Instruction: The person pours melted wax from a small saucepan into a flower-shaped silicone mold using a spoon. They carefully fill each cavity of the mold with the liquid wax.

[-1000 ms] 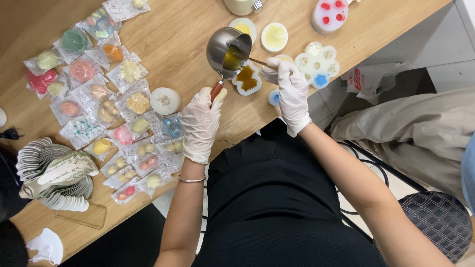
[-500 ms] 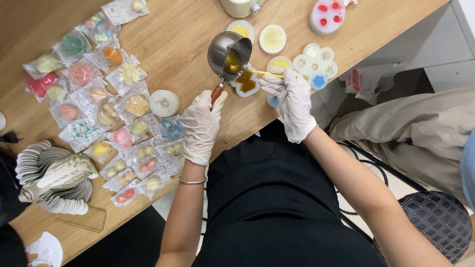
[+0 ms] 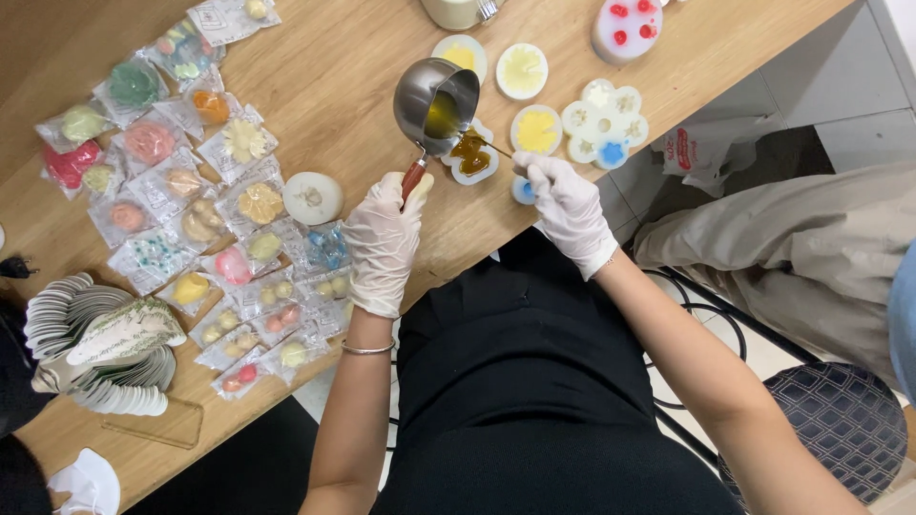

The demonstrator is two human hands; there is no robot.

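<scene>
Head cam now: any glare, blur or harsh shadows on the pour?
Head view: even, soft light, only faint shadows on the wooden table; small highlight on the metal pot; left hand, right hand and amber mold are sharp, no motion blur.

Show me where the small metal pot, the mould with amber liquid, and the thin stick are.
Metal pot (image 3: pixel 437 103), head view, on its rim.
Amber-filled mould (image 3: pixel 470 153), head view, on the liquid.
Thin stick (image 3: pixel 496 147), head view, mid-length.
</scene>
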